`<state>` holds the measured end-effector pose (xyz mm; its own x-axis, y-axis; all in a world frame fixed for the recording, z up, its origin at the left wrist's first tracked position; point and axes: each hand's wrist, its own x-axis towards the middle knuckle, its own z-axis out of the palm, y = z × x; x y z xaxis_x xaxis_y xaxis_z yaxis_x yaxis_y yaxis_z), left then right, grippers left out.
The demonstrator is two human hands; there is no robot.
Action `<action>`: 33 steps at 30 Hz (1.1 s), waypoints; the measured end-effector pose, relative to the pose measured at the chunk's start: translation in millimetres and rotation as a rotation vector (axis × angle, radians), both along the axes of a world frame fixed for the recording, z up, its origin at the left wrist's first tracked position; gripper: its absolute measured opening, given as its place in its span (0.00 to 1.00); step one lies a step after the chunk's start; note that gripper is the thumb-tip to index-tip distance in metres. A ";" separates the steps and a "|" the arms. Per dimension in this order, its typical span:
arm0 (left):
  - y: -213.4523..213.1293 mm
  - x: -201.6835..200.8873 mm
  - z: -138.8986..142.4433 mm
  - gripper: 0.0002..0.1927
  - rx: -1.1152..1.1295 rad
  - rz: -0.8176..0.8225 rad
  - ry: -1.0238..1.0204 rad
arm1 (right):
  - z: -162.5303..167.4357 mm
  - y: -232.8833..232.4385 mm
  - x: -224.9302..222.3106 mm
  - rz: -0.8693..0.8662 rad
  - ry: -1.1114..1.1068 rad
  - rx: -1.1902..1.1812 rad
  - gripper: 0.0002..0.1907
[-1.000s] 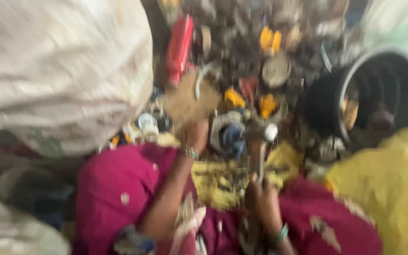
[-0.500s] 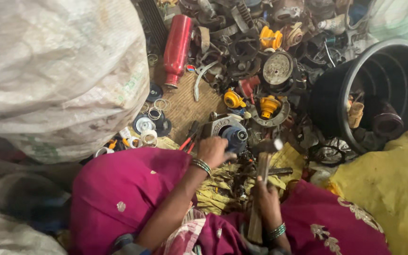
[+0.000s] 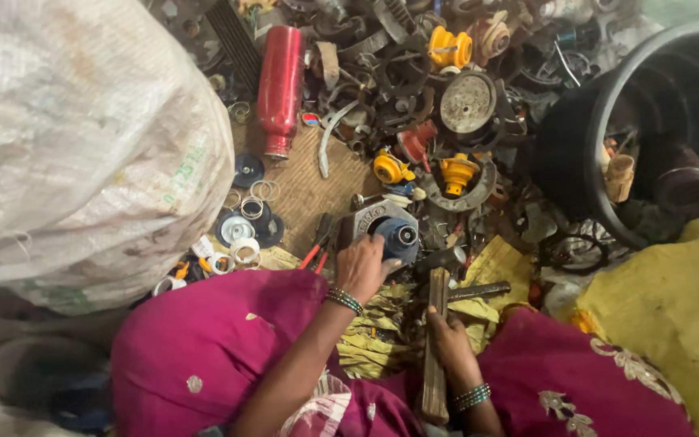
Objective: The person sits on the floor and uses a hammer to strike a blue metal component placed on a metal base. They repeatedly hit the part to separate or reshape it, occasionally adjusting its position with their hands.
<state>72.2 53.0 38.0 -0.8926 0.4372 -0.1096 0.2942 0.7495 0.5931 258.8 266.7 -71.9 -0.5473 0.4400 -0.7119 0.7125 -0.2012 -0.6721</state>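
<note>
A: Head view. Which way does the hammer point(image 3: 434, 340) lie?

B: Its long axis runs nearly straight up and down the picture. The wooden handle reaches down between the knees; the dark metal head, at the top end, lies crosswise just right of the blue motor part point(image 3: 398, 237).

A: How does the right hand point(image 3: 446, 340) take it?

B: The fingers are wrapped round the handle at about mid-length, closed tight on the wood. The butt of the handle juts out below the hand.

A: And the left hand point(image 3: 360, 269)?

B: It rests on the blue motor part, fingers curled over its near side and gripping it. The part sits inside a grey metal housing point(image 3: 370, 220) on the woven mat point(image 3: 305, 190), just above the lap.

A: How does the work look?

B: The motor part is round, blue, with a dark hub facing the camera. The hammer handle is worn, pale brown wood; its head is dull grey.

A: Surroundings?

B: A red bottle point(image 3: 280, 89) lies upright in the picture at upper left. Yellow parts point(image 3: 390, 169) sit among dark scrap above the hands. A black tub point(image 3: 584, 137) stands at right, a white woven sack point(image 3: 74, 137) at left, a yellow cloth point(image 3: 665, 307) at lower right. Red-handled pliers point(image 3: 317, 247) lie just left of the left hand.
</note>
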 end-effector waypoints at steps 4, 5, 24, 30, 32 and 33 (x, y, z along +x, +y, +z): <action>1.6 -1.8 29.8 0.42 0.259 0.022 0.321 | 2.6 -14.5 -1.2 0.009 0.259 -0.183 0.18; 4.4 -1.7 31.9 0.40 0.259 -0.022 0.359 | 4.8 -17.8 -1.4 0.022 0.243 -0.115 0.19; -32.0 -28.8 5.9 0.18 0.666 0.158 0.124 | 53.8 -47.9 -4.8 -0.003 0.095 -0.112 0.21; -35.6 -36.6 -27.4 0.14 0.669 0.443 -0.141 | 47.5 -42.2 -5.8 0.045 -0.005 -0.020 0.23; -37.7 -38.7 -31.6 0.13 0.628 0.497 -0.169 | 24.3 -35.0 0.8 0.027 0.066 -0.049 0.26; -38.2 -39.5 -31.8 0.13 0.617 0.509 -0.208 | 10.9 -31.3 6.0 0.017 0.101 -0.064 0.27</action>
